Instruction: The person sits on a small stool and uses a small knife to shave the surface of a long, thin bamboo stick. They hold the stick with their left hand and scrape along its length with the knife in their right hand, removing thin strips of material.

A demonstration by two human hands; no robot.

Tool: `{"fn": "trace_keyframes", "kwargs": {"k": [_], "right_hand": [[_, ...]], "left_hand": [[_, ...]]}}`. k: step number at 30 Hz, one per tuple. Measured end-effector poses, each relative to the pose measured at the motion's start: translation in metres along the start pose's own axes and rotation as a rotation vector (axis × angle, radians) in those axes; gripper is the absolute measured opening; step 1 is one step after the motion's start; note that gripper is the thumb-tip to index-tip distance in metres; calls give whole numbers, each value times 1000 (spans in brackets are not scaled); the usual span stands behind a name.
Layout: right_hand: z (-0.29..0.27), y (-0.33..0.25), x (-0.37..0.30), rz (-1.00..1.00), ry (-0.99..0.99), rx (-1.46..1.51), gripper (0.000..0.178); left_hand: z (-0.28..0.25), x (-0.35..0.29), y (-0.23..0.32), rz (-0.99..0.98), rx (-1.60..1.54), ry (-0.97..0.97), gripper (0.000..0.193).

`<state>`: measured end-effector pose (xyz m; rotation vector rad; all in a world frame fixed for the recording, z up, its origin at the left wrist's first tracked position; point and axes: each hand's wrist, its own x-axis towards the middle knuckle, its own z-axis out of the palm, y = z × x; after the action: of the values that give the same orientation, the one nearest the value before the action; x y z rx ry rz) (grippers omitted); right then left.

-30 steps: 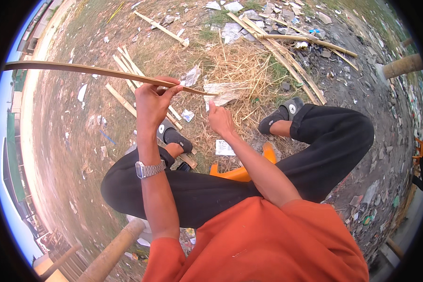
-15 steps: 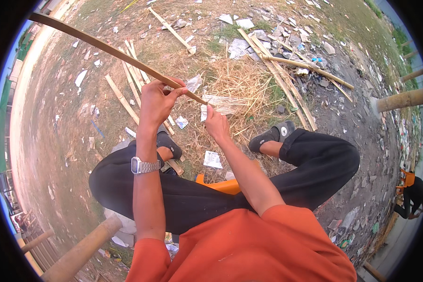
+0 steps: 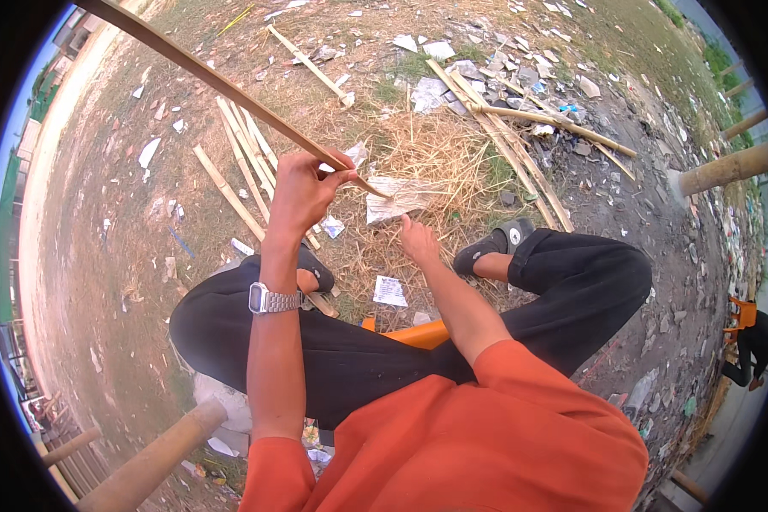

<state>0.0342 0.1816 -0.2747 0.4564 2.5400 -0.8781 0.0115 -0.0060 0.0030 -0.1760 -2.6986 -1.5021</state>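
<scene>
A long, narrow bamboo strip [image 3: 222, 84] slants from the upper left down to the middle of the view. My left hand [image 3: 305, 192] pinches it near its lower end between thumb and fingers. That end sticks out past my grip, over a crumpled pale sheet [image 3: 398, 198] on the dry straw. Just below the strip's tip, and apart from it, is my right hand [image 3: 420, 241], its fingers curled in and its thumb pointing up. Whatever it may hold is hidden.
Split bamboo pieces [image 3: 229, 192] lie left of the straw [image 3: 427, 149], with more bamboo lengths [image 3: 520, 154] at the right. Broken tile and litter [image 3: 520, 64] cover the ground. Thick bamboo poles [image 3: 730, 168] stand at the sides. An orange seat [image 3: 418, 334] is beneath me; another person [image 3: 751, 346] is far right.
My right hand has come off the strip's tip and moved down and slightly right. My left hand, still pinching the strip, has shifted a little right and down.
</scene>
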Motion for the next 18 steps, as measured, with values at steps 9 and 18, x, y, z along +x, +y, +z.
{"fn": "trace_keyframes", "kwargs": {"k": [9, 18], "right_hand": [[13, -8, 6, -37, -108, -93, 72], [44, 10, 33, 35, -50, 89, 76]], "left_hand": [[0, 4, 0, -26, -62, 5, 10], [-8, 9, -10, -58, 79, 138, 12]]}}
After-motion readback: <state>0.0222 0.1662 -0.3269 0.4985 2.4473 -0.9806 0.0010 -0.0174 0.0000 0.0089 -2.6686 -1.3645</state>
